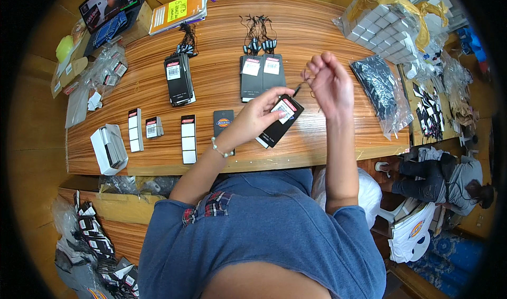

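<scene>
My left hand (257, 117) grips a small set of black hang tags (288, 122) with a white label, tilted just above the table's near edge. A dark string (298, 90) runs from their top toward my right hand (336, 87), which is raised with curled fingers. Its fingertips look pinched on the string's thin loop, though that part is small. Beside my left wrist lies a dark card (223, 120) with a logo, partly hidden by my arm. Beyond my left hand, two stacks of grey-black tags (252, 82) lie side by side, their black strings (260, 35) stretched away from me.
Another tag stack (179, 81) lies to the left, near label strips (188, 139), a small label pile (153, 128) and a white box of cards (110, 150). Bagged dark goods (377, 85) and a carton of white boxes (377, 27) are at right. A person (449, 180) bends over behind.
</scene>
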Available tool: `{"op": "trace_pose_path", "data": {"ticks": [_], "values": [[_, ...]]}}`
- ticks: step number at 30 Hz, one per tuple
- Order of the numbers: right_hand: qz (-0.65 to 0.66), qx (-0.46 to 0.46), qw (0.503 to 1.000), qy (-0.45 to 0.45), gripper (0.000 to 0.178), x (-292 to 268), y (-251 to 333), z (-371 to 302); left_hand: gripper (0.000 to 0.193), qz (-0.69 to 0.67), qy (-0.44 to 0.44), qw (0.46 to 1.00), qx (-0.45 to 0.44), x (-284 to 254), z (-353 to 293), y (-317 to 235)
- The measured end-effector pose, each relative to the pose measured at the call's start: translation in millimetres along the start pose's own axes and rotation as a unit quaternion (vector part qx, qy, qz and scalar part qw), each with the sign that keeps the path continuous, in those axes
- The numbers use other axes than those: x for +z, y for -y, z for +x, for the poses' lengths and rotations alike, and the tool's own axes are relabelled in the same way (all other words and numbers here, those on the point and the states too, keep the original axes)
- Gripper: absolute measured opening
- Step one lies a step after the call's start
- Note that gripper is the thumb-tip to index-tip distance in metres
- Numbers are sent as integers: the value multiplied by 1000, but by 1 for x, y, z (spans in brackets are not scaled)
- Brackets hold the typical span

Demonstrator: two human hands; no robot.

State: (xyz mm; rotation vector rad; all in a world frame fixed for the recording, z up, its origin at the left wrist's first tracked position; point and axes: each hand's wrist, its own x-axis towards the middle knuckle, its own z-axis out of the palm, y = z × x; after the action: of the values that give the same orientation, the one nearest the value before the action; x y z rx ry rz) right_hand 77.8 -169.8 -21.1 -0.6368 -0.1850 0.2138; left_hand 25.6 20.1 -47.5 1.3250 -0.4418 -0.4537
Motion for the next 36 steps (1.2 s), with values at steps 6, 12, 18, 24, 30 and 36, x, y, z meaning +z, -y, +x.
{"op": "trace_pose_path", "data": {"ticks": [6,12,18,24,30,36], "values": [[4,44,998,45,15,12,27,49,39,-8,-28,999,44,-19,17,-12],[-232,2,972,23,26,44,-1,8,42,-49,12,997,60,-26,21,-64],[-220,122,964,86,32,39,5,-12,45,35,-29,992,117,-37,29,-86],[-170,33,985,9,20,8,29,16,39,69,-110,991,24,-70,52,-27],[-162,-59,983,-58,10,2,42,75,37,109,-143,984,9,-64,74,9],[-298,-81,949,-56,10,8,44,125,38,308,-180,934,15,-58,80,8]]}}
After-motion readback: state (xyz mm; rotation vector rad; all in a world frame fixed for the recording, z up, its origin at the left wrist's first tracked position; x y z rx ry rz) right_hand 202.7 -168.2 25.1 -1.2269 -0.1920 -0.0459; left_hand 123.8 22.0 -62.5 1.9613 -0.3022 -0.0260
